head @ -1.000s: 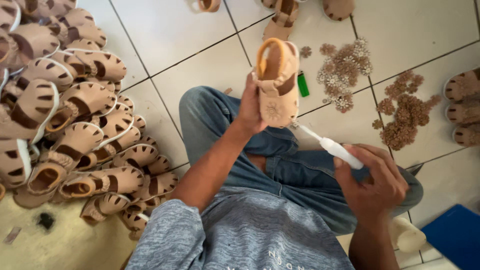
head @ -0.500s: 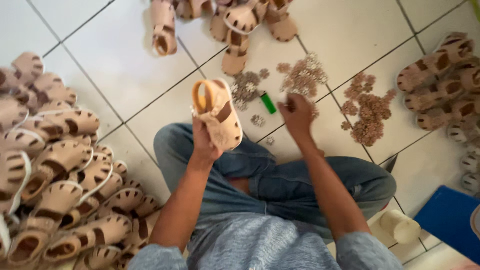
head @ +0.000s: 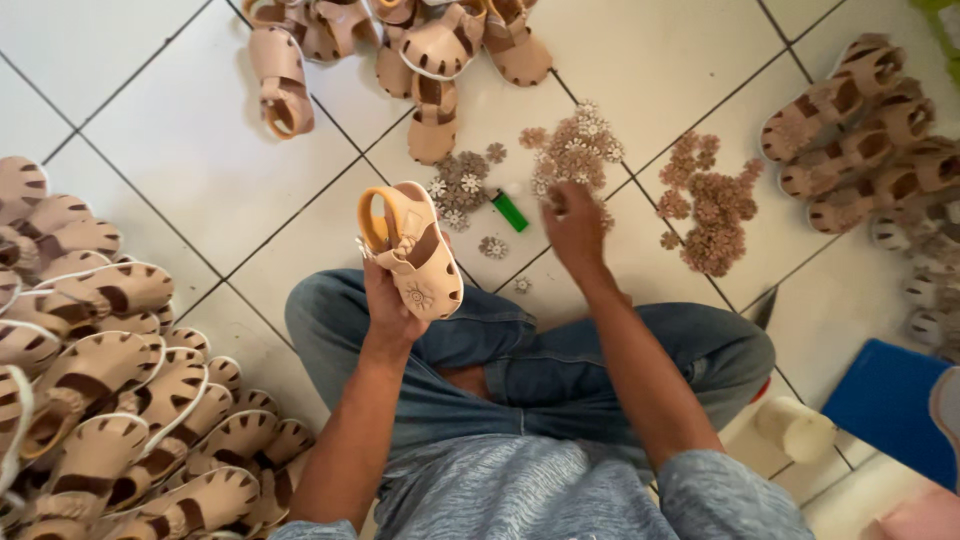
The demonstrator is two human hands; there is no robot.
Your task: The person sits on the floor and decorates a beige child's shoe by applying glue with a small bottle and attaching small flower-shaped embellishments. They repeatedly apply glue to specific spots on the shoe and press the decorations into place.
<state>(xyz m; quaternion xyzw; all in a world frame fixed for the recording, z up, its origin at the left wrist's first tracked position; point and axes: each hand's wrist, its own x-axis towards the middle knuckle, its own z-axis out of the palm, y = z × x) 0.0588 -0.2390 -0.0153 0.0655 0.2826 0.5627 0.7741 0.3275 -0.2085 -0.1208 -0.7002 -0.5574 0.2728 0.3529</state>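
Seated worker, cross-legged on a white tiled floor (head: 180, 150), viewed from above. Left hand (head: 392, 305) is clenched around the sole of a small beige child's sandal (head: 415, 250), held upright over the left knee with its orange-lined heel strap uppermost. Right hand (head: 575, 228) is stretched forward, fingers curled down onto the near edge of a heap of small leather flower ornaments (head: 578, 150); whether a flower is already pinched between the fingertips cannot be told. A second heap of darker flowers (head: 705, 205) lies just to the right, a green lighter (head: 510, 210) beside a smaller scatter of pale flowers (head: 460, 185). Judged step: selecting a flower trim for the sandal in hand. The next move appears to call for a fine pinch that isolates one flower from the heap, then bringing it to the sandal's upper. Sandals lie piled at the left (head: 110, 400), with further groups ahead (head: 430, 50) and at right (head: 860, 130).
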